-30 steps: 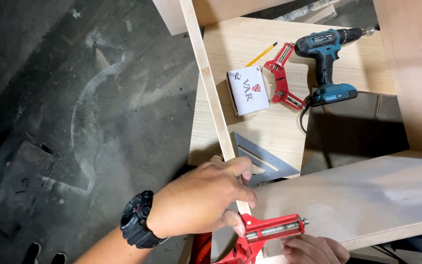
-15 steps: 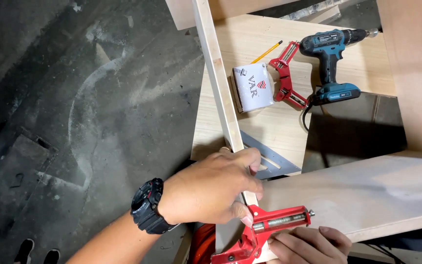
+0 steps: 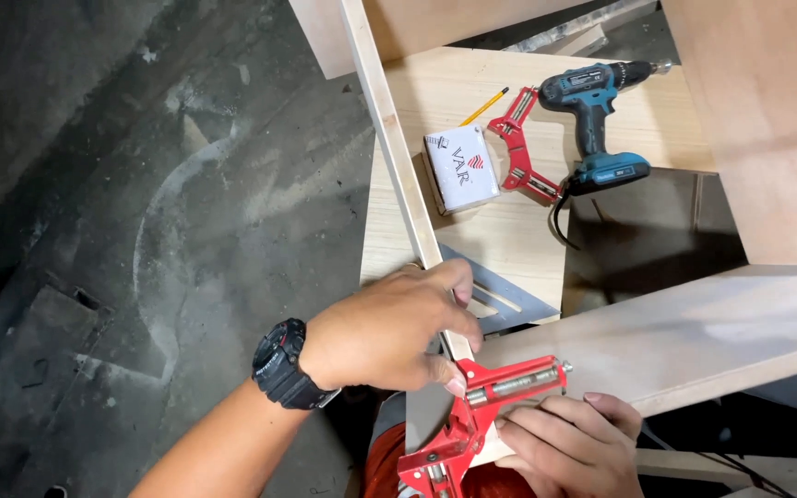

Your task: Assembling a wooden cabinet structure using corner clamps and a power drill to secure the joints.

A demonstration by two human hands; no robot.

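Observation:
My left hand [image 3: 389, 327], with a black watch on the wrist, grips the near end of a long upright plywood strip [image 3: 389, 129] where it meets a wide plywood board [image 3: 694, 323]. A red corner clamp [image 3: 486, 401] sits on that joint. My right hand [image 3: 569, 443] rests on the clamp's lower side, fingers curled against it beside the threaded screw. A grey metal square [image 3: 500, 295] lies on the bench just beyond my left hand, partly hidden by it.
On the pale wooden bench [image 3: 528, 92] lie a blue cordless drill [image 3: 592, 111], a second red corner clamp [image 3: 520, 148], a white box [image 3: 460, 169] and a yellow pencil [image 3: 484, 106]. A large plywood panel [image 3: 767, 120] stands at the right. Dark concrete floor [image 3: 140, 231] fills the left.
The view has shifted slightly, so the hands and clamp sit higher and further right in frame. Both hands stay on the joint and the clamp.

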